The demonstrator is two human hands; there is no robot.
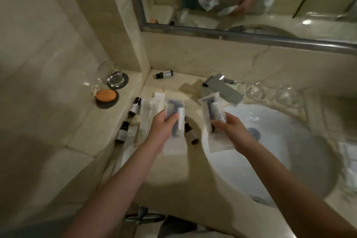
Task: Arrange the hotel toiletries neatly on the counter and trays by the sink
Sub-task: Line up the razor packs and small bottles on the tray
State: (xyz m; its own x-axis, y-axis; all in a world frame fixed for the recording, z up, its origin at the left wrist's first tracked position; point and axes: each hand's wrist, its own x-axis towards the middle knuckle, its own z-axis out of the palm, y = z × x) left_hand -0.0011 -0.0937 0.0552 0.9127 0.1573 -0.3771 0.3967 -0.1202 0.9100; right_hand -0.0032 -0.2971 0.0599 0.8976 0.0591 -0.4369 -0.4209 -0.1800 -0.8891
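Note:
My left hand (163, 128) grips a clear shaving-kit packet (174, 109) holding a dark razor and a small white tube, above the counter left of the sink. My right hand (230, 128) grips a second, similar packet (212, 110) over the sink's left rim. Three dark bottles with white labels lie on the counter: one (135, 106) and another (122, 132) to the left, a third (190, 133) between my hands. A fourth small bottle (164, 74) lies in the back corner. Flat white packets (147, 116) rest beside the bottles.
The white sink basin (270, 150) fills the right. A grey faucet (218, 85) stands behind it. A glass on a dark coaster (114, 77) and an orange soap on a dish (106, 95) sit on the left ledge. Two clear glasses (270, 92) stand at back right. A mirror (231, 2) hangs above.

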